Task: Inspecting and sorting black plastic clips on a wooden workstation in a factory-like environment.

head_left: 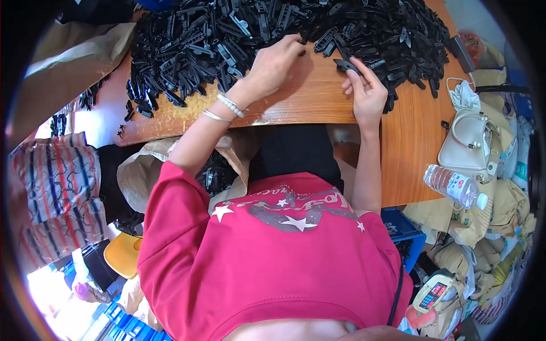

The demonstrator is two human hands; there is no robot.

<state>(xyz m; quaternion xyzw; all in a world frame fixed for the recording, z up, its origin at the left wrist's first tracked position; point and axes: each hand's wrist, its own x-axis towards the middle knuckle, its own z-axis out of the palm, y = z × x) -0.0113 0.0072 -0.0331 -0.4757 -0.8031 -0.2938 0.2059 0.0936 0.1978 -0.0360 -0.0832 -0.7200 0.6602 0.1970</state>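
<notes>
Between the thumb and fingers of my right hand (369,96) is a small black plastic part (343,65) with a pointed end, held above the wooden table (324,96). My left hand (276,67), with a beaded bracelet and a bangle on its wrist, is at the near edge of a heap of black plastic parts (199,48). Its fingers are curled in and hide whatever they grip. A second heap of black plastic parts (406,42) spreads beyond my right hand.
An open paper sack (142,182) with black parts inside stands below the table's left edge. On the right are a white handbag (469,142), a clear plastic bottle (452,184) and a blue crate (401,224). Striped cloth (57,193) hangs at the left.
</notes>
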